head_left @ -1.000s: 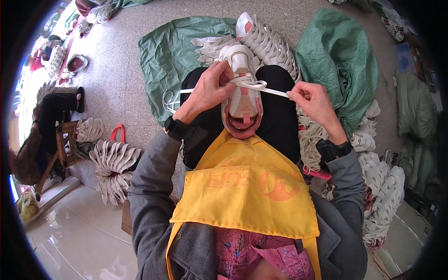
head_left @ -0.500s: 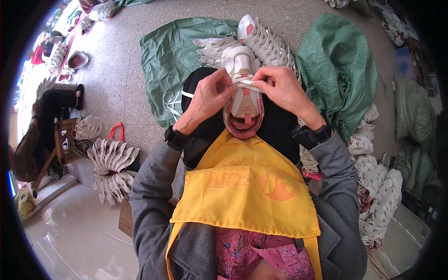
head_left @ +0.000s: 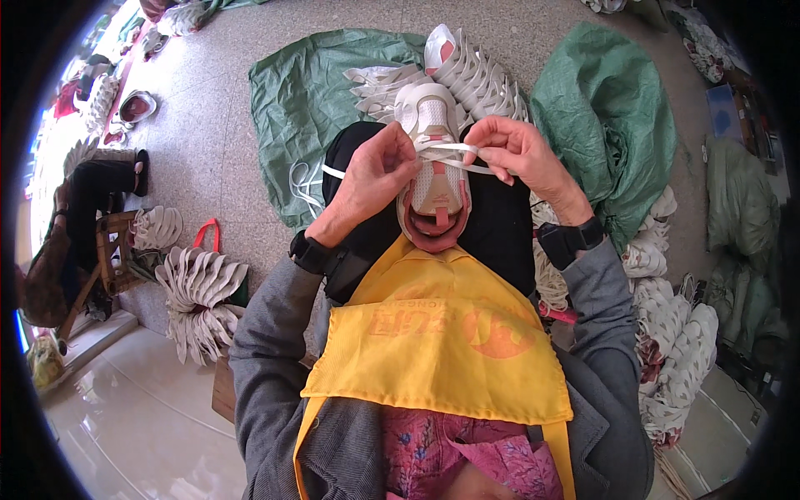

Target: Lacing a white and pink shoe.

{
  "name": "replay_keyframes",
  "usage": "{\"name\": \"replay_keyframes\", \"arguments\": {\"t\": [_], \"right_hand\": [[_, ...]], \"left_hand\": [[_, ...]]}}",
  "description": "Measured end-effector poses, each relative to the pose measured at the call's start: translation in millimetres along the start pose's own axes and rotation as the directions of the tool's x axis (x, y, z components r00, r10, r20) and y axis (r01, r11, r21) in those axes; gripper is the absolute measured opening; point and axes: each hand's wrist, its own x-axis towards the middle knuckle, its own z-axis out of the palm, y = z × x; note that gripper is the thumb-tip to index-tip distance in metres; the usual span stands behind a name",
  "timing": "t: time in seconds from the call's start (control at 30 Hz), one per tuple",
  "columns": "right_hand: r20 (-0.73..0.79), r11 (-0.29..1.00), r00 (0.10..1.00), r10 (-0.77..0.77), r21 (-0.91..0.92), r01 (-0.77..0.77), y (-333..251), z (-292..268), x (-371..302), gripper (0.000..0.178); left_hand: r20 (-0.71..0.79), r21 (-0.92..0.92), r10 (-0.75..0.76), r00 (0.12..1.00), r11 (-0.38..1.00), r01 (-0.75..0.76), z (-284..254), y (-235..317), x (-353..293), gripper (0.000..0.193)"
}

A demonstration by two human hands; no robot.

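A white and beige shoe upper with a pink collar lies between my thighs, its heel opening toward me. White shoelace crosses over its tongue in loops. My left hand is closed at the left side of the lacing, fingertips pinching the lace. On the other side my right hand pinches a strand drawn out to the right, between thumb and forefinger, its other fingers curled loosely. A spare run of white lace hangs beside my left thigh.
Stacked white shoe uppers lie just beyond my knees, between a flat green sheet and a bunched green sack. More uppers are fanned at left, others piled at right. A seated person is at far left.
My right hand has shifted slightly right and turned, drawing the lace away from the shoe upper. The loops over the tongue now show more openly. My left hand has barely moved.
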Motion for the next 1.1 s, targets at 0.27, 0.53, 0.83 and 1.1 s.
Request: {"name": "replay_keyframes", "arguments": {"t": [0.27,0.53,0.83,1.1], "right_hand": [[-0.146,0.950,0.976,-0.162,0.244,0.195,28,18,5,0.009],[-0.313,0.894,0.924,-0.221,-0.443,0.064,26,29,8,0.031],[-0.315,0.883,0.903,-0.293,-0.451,0.129,21,41,3,0.025],[-0.241,0.743,0.919,-0.313,-0.665,0.079,9,45,-18,0.021]], "left_hand": [[0.049,-0.091,-0.025,0.998,0.995,0.029,0,7,1,0.016],[0.056,-0.072,0.026,0.998,0.997,-0.022,-6,8,-5,0.017],[0.021,0.194,0.015,1.000,0.981,-0.019,-58,30,-57,0.016],[-0.046,0.400,0.017,0.999,0.916,0.003,-49,24,-69,0.013]]}}
